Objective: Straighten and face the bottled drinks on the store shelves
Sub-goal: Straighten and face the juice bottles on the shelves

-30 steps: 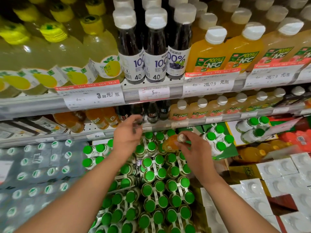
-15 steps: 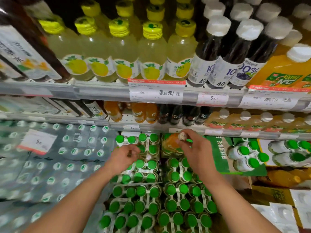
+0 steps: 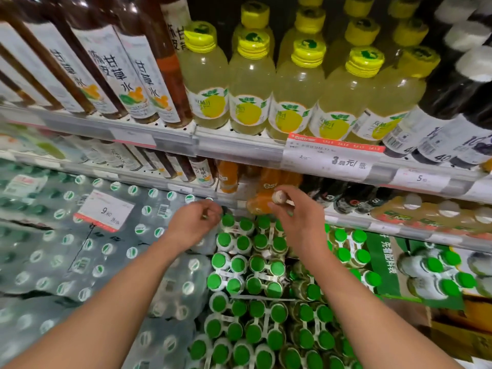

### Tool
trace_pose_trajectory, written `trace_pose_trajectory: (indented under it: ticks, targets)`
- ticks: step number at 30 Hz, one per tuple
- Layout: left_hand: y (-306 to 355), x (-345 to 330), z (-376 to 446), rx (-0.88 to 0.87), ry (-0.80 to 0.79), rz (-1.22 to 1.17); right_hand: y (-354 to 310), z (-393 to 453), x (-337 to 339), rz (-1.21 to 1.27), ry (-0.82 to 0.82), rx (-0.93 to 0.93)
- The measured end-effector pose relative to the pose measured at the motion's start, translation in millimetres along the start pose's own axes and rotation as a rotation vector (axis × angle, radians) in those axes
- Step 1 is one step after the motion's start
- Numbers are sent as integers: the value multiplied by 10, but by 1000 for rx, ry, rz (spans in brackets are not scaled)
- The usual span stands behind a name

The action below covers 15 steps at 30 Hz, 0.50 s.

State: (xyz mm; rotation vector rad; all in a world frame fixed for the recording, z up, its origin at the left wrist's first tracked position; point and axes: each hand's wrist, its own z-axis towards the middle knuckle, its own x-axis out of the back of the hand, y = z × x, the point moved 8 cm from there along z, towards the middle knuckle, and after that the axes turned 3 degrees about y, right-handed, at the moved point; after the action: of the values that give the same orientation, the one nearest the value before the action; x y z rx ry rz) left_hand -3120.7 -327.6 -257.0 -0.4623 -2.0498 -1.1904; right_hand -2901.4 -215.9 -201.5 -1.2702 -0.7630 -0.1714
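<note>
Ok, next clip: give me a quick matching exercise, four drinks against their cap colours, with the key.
Things:
1. pale lemon drink bottles, upper shelf
2. dark juice bottles, upper shelf, far right
3. multipack bottles below the hands
4. orange bottle held by the right hand

Cap colours:
A. green
B. tan
C. white
D. yellow

Pairs: 1-D, 2-C, 3-A, 4-B
</note>
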Motion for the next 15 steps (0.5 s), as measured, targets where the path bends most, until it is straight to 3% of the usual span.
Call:
trace_pose_trajectory:
  ticks: [15]
  targets:
    - [-279,-19,-274,17,-72,-46,-346,658,-684,-478,-4,33]
